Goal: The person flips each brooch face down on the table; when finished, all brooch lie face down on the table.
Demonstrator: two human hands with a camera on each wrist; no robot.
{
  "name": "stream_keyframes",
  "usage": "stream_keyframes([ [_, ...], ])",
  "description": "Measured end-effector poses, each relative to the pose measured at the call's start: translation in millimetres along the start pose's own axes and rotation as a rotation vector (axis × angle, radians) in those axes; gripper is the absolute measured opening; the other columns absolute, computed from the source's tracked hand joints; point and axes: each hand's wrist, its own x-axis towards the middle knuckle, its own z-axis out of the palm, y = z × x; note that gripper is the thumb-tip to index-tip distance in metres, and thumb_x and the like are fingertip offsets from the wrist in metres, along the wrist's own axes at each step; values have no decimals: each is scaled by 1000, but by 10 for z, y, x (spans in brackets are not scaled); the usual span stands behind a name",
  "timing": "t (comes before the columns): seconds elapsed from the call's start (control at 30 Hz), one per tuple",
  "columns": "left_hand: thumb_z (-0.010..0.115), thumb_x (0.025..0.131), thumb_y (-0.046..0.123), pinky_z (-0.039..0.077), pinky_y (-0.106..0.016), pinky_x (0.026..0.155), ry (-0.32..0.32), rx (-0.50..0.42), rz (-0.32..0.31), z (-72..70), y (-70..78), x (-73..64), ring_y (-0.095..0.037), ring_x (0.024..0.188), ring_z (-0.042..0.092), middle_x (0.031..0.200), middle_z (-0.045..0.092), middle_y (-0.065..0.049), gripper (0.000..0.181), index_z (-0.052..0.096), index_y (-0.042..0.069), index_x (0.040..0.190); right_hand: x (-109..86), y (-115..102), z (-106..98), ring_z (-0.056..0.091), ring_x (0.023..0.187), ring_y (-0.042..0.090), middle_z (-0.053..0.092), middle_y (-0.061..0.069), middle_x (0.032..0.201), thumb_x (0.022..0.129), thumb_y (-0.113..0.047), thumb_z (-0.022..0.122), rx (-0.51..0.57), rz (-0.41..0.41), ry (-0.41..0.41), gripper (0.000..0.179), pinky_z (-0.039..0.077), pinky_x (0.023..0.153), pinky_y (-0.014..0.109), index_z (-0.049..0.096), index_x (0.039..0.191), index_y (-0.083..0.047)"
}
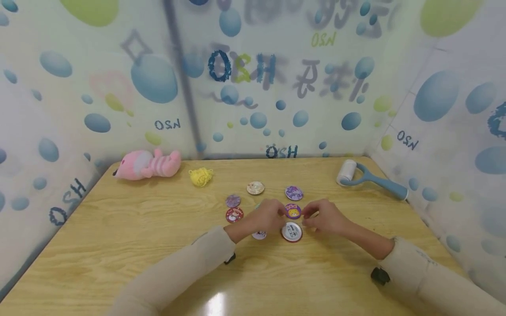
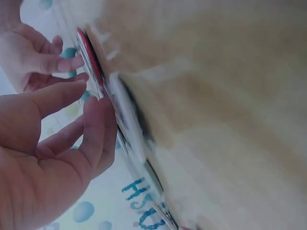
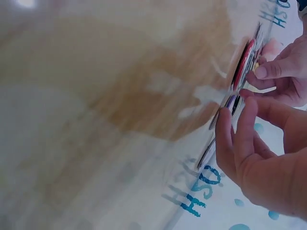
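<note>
Both hands are at a small group of round button badges. A purple badge with a yellow bear (image 1: pixel 293 211) lies face up between them. My left hand (image 1: pixel 270 215) is at its left edge, and my right hand (image 1: pixel 325 217) is at its right edge. Their fingers are bent, with gaps between thumbs and fingertips; whether they touch the badge is unclear. Nearer to me lies an upturned badge (image 1: pixel 291 231), its pin side showing and its rim red. My left hand and wrist partly cover a pale badge (image 1: pixel 259 235). The wrist views show the badges edge-on.
Other badges lie around: a red one (image 1: pixel 235 215), a greyish-purple one (image 1: pixel 233 201), a cream one (image 1: pixel 255 188) and a violet one (image 1: pixel 294 193). Farther back are a pink plush toy (image 1: pixel 148 165), yellow yarn (image 1: pixel 200 177) and a blue-handled lint roller (image 1: pixel 371 177). Patterned sheets surround the wooden table (image 1: pixel 118 228).
</note>
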Motion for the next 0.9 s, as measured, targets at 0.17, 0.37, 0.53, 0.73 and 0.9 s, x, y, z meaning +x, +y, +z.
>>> stream_keyframes([
  [0.17, 73, 82, 6, 52, -34, 88, -3, 42, -33, -35, -31, 137, -26, 103, 64, 107, 69, -14, 31, 70, 0, 113, 66, 5, -3, 68, 77, 17, 69, 13, 96, 81, -2, 76, 33, 5, -16, 24, 57, 58, 33, 69, 102, 6],
  [0.37, 71, 82, 3, 54, -30, 82, -8, 35, -56, -43, -63, 257, -25, 100, 66, 106, 70, -14, 36, 67, -2, 118, 198, 36, 2, 66, 82, 20, 69, 13, 96, 81, -2, 75, -46, -12, -3, 26, 57, 63, 31, 69, 105, 6],
  [0.53, 75, 81, 6, 54, -24, 77, -5, 34, -41, -31, -83, 330, -19, 92, 69, 102, 73, -11, 35, 68, -2, 115, 300, 53, -5, 64, 86, 20, 70, 9, 92, 81, -5, 78, -150, -14, 15, 29, 56, 72, 32, 69, 107, 4],
  [0.73, 82, 77, 12, 50, -20, 70, -1, 61, 4, -13, -83, 410, -14, 80, 65, 92, 73, -6, 25, 73, 3, 98, 341, 53, 4, 65, 84, 19, 70, 8, 91, 80, -5, 79, -160, -7, 25, 27, 56, 71, 31, 70, 104, 3],
  [0.9, 84, 76, 16, 47, -18, 63, 12, 86, 21, 22, -78, 432, -11, 72, 60, 83, 71, -3, 19, 74, 6, 89, 348, 64, 23, 64, 83, 19, 70, 8, 91, 80, -6, 79, -156, 6, 21, 23, 55, 69, 29, 71, 101, 0],
])
